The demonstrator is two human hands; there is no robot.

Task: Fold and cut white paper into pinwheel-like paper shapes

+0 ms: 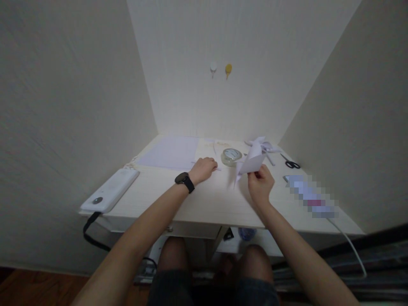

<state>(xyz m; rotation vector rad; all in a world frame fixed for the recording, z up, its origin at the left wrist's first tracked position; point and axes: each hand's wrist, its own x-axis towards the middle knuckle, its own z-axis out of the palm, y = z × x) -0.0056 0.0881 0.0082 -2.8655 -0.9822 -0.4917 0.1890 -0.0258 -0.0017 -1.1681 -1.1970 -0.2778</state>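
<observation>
Head view, looking down over a pale wooden table (204, 204) set in a white-walled corner. Right hand (260, 183) is closed in a pinch on the lower edge of a folded white paper piece (250, 163), held raised just above the table surface, its point tilted down to the left. Left hand (204, 168), with a black wristwatch (184, 181) on the wrist, rests knuckles-up on the table with fingers curled; a thin white strip (207, 165) lies under or against it, and whether the fingers grip it cannot be told. Between the hands, toward the wall, lies a roll of clear tape (231, 156). Behind the held paper sits a folded paper shape (264, 145). Scissors (290, 162) with black handles lie to the right. A lilac sheet (172, 152) lies flat at the rear left. A white oblong device (110, 191) with a black cable occupies the left edge.
</observation>
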